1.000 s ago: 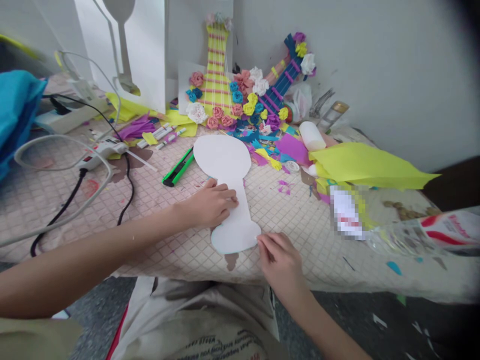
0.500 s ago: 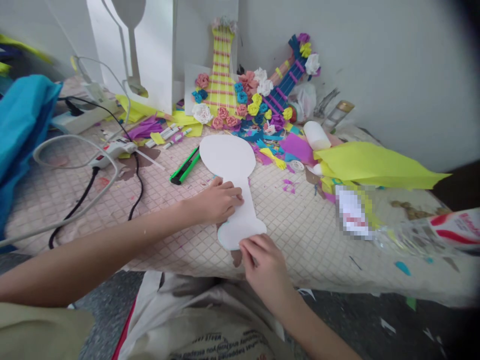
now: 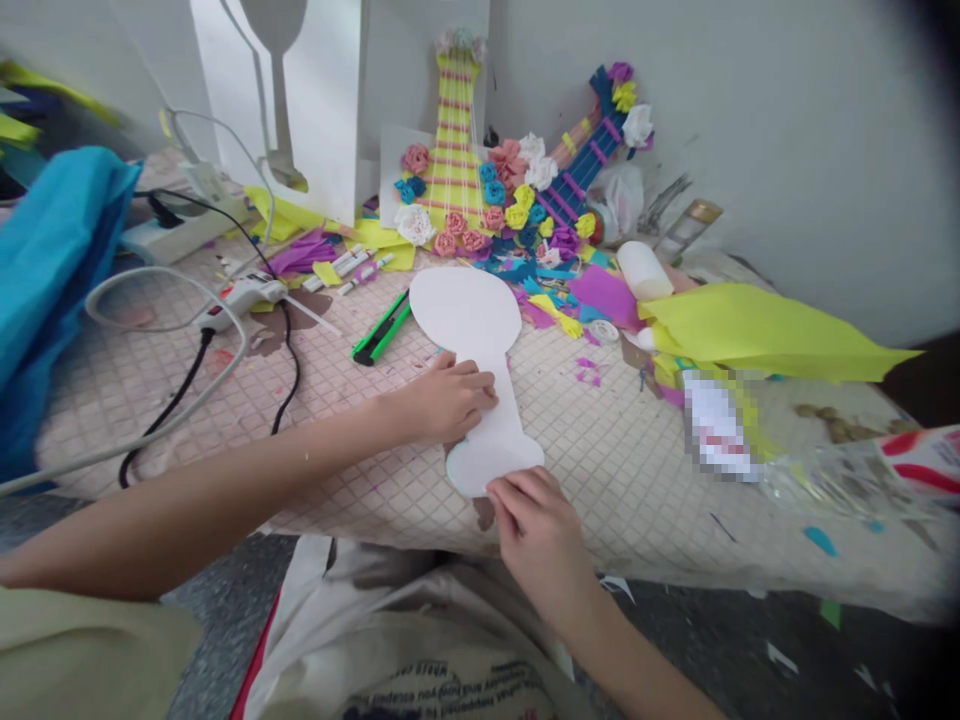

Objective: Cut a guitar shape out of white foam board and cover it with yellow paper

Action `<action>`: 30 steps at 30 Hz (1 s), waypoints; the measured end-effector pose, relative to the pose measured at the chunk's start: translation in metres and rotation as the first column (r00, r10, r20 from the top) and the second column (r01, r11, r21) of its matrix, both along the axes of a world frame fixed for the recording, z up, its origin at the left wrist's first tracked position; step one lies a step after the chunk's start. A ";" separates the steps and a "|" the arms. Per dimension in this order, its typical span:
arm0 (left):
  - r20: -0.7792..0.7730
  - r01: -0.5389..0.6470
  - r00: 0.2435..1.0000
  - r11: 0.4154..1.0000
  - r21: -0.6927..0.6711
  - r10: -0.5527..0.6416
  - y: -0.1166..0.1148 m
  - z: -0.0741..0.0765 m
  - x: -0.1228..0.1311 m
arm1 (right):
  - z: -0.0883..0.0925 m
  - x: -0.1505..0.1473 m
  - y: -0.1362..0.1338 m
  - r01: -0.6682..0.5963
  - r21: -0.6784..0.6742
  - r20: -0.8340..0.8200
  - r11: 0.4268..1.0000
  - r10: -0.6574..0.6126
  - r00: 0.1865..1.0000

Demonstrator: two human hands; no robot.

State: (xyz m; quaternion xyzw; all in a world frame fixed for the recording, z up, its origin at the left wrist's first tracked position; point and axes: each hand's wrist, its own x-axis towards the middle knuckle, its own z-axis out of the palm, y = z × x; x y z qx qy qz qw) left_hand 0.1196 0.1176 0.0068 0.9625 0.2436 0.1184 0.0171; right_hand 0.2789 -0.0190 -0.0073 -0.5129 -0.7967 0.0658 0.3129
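A white cutout (image 3: pixel 469 310) of card or paper lies on the table, with a rounded top, a narrow middle and a wider lobed bottom. My left hand (image 3: pixel 454 400) rests on its narrow middle, fingers bent and pressed over the left edge. At the lower edge, my right hand (image 3: pixel 536 515) pinches the border of the cutout between thumb and fingers. Just left of the rounded top lies a green and black utility knife (image 3: pixel 382 328), which neither hand touches.
Paper-flowered guitar models, one yellow (image 3: pixel 456 140) and one blue (image 3: pixel 581 165), lean at the wall. Markers (image 3: pixel 352 265), crepe scraps and yellow crepe paper (image 3: pixel 772 330) lie around. A power strip (image 3: pixel 244 300) with cables is left; a plastic bottle (image 3: pixel 847 475) lies right.
The view has shifted slightly, so everything sits a little further right in the picture. Both hands keep nearly the same places on the cutout.
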 end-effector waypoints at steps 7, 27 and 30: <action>-0.012 -0.002 1.000 1.000 -0.006 0.002 -0.001 0.002 0.000 | -0.001 -0.018 0.005 -0.105 0.035 0.063 0.994 0.102 0.993; -0.094 0.029 0.995 0.998 -0.060 -0.035 0.009 0.022 0.005 | 0.002 0.002 0.058 -0.211 0.044 0.162 0.976 0.202 0.966; -0.145 0.028 0.989 0.998 -0.062 -0.037 0.012 0.026 0.006 | 0.004 -0.004 0.072 -0.209 0.059 0.180 0.976 0.196 0.964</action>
